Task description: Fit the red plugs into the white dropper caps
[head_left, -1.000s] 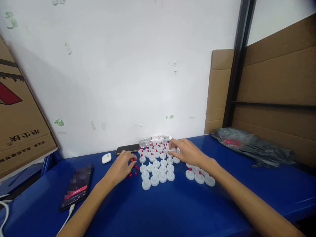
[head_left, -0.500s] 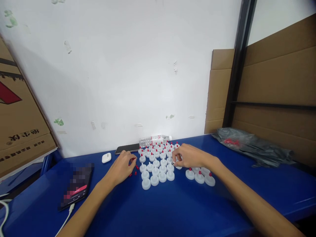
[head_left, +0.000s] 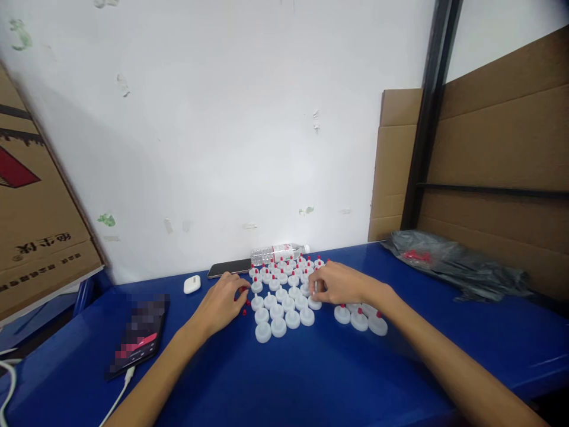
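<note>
Firstly, on the blue table, uncapped lids are seen nearest. By the right hand, one white lid appears to be gripped from above, at eight o'clock from the knuckles; its axis is judged upright. From the left hand, which is farther from it, this lid is found at three o'clock. Its curled fingers are placed near red tips; whether any is held cannot be told. Beyond, at twelve o'clock, red-tipped lids and a bottle are seen.
</note>
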